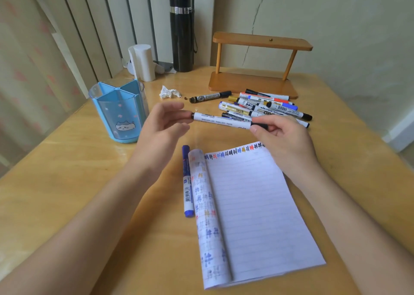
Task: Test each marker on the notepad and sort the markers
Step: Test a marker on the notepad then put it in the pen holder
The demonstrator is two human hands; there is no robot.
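"So where was the marker?"

"Held level just beyond the notepad, running left to right. My right hand pinched its cap end; my left hand curled its fingers by the butt, contact unclear."

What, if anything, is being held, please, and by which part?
A white marker: the right hand pinches its black cap end; the left hand meets the other end, grip unclear.
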